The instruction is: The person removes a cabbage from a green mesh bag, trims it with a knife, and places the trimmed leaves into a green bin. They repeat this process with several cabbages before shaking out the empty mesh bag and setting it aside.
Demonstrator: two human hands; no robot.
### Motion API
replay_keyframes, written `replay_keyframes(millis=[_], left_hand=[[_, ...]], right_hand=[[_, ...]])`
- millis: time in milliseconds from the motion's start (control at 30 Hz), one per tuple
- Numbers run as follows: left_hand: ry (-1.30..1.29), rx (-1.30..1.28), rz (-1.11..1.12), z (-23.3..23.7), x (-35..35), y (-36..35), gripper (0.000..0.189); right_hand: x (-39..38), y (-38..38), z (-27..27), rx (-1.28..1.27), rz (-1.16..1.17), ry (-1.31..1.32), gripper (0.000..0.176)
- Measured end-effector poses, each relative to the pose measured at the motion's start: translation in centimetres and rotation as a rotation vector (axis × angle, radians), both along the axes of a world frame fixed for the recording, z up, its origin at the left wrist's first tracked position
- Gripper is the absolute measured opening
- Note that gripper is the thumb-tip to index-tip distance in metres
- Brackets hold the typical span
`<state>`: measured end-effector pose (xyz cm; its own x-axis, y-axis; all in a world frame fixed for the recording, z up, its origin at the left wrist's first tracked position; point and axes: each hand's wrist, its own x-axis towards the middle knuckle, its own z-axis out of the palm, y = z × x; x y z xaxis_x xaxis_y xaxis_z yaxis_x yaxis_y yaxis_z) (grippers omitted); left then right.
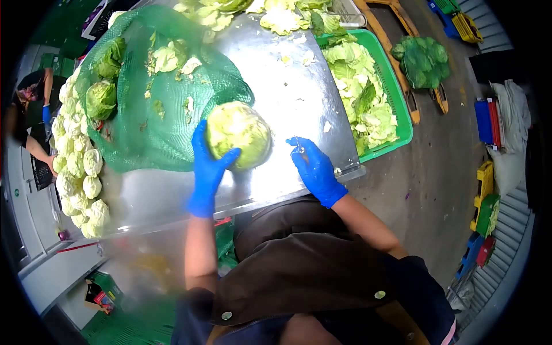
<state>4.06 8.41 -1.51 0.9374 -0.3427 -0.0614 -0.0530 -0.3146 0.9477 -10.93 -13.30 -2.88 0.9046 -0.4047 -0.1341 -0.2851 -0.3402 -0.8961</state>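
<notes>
A pale green cabbage (238, 135) rests on the metal table (287, 103) near its front edge. My left hand (208, 161), in a blue glove, grips it from the left and front, thumb across its near side. My right hand (315, 171), also gloved in blue, is just right of the cabbage and apart from it. Its fingers are closed around a small, shiny object that I cannot make out. Behind and left of the cabbage lies a green mesh bag (172, 109), with loose leaf scraps on it and whole cabbages at its left side.
Several trimmed cabbages (75, 155) are piled along the table's left edge. A green crate (402, 123) full of leaves stands at the right. More leaves (282, 20) lie at the back. Another person (40, 98) stands at far left. A filled net bag (422, 62) sits beyond the crate.
</notes>
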Motion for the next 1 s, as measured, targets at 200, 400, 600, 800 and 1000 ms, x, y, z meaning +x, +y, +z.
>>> replay_keyframes(millis=[200, 400, 600, 800, 1000], left_hand=[[-0.335, 0.234, 0.015, 0.2, -3.9, -2.7, 0.112], [-0.287, 0.279, 0.044, 0.8, -3.1, -2.5, 0.114], [-0.205, 0.251, 0.006, 0.5, -1.6, -2.0, 0.112], [-0.167, 0.230, -0.007, 0.8, -1.5, -1.9, 0.112], [-0.090, 0.190, 0.001, 0.6, -1.3, -1.7, 0.112]], right_hand=[[0.6, -0.4, 0.5, -0.006, 0.108, 0.012, 0.025], [2.4, -0.7, 0.7, -0.031, 0.215, -0.047, 0.023], [3.5, 0.0, -0.8, -0.118, 0.298, 0.042, 0.021], [4.2, 0.1, -1.3, -0.153, 0.320, 0.053, 0.021], [4.7, -0.2, -0.8, -0.086, 0.396, 0.200, 0.027]])
